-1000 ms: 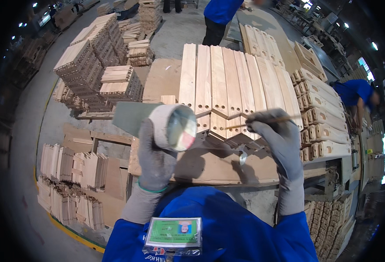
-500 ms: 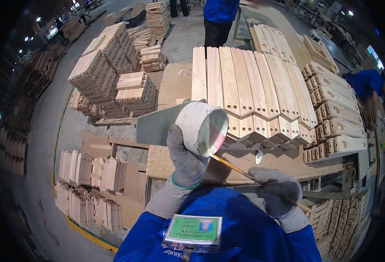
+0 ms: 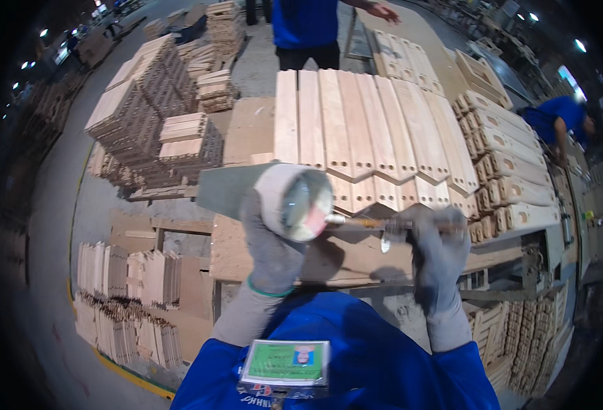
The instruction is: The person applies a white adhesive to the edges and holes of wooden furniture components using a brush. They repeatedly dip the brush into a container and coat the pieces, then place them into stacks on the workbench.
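The left gloved hand (image 3: 271, 253) closes around the lower side of a pale cup (image 3: 271, 197), whose mouth opens toward three o'clock; behind it, a flat grey-green piece (image 3: 228, 190) extends to nine o'clock. At the four o'clock side of the mouth is the tip of a thin brush (image 3: 366, 222); because of blur, I cannot tell if tip and rim touch. The brush lies almost level, its long axis from nine to three o'clock, and the right gloved hand (image 3: 441, 242) pinches its handle. This hand is the nearer one to the drilled ends of the wooden boards (image 3: 365, 130), at its eleven o'clock.

In the room, at ten o'clock, stand stacked wooden slats (image 3: 134, 116). On the cardboard-covered table (image 3: 233, 253) the boards lie side by side, lengthwise from twelve to six. Slotted wooden rails (image 3: 510, 164) are piled beyond, and at two o'clock a co-worker (image 3: 558, 119) bends.
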Tool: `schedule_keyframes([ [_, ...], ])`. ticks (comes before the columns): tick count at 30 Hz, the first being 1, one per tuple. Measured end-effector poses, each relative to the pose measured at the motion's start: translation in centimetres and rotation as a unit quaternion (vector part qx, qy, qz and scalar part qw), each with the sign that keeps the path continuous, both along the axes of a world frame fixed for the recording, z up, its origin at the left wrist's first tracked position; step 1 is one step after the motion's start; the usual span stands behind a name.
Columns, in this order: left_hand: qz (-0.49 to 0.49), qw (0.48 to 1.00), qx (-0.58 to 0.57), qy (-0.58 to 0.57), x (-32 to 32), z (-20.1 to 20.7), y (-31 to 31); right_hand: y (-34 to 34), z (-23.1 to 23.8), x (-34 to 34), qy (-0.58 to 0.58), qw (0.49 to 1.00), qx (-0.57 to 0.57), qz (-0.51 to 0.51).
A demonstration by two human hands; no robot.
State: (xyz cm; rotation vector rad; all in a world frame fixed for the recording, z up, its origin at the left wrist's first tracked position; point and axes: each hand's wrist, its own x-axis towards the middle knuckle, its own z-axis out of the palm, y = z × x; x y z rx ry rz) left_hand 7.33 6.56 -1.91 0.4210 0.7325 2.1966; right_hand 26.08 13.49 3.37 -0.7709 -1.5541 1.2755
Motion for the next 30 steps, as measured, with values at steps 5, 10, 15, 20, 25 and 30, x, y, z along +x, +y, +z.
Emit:
schedule_keyframes([
  [5,-0.02,0.979,0.046,-0.199,-2.2,-0.9,-1.0,6.8,1.3,-1.2,-0.11,0.993,-0.039,0.009],
  [10,0.012,0.988,0.049,-0.142,-2.7,-1.0,-2.2,8.2,-0.2,-3.0,-0.223,0.973,0.047,0.034],
  [15,0.028,0.987,0.066,-0.14,-2.9,-1.1,-2.6,8.1,-0.3,-3.8,-0.3,0.948,0.094,0.055],
  [20,0.032,0.99,0.052,-0.124,-3.7,-1.9,-3.4,8.7,0.5,-2.8,-0.306,0.946,0.108,0.016],
  [25,0.058,0.994,0.024,-0.092,-3.1,-1.3,-3.1,7.4,-0.4,-2.9,-0.332,0.933,0.132,0.052],
  [30,0.007,0.98,0.046,-0.195,-3.3,-0.2,-3.4,7.6,0.5,-2.9,-0.342,0.93,0.137,0.022],
])
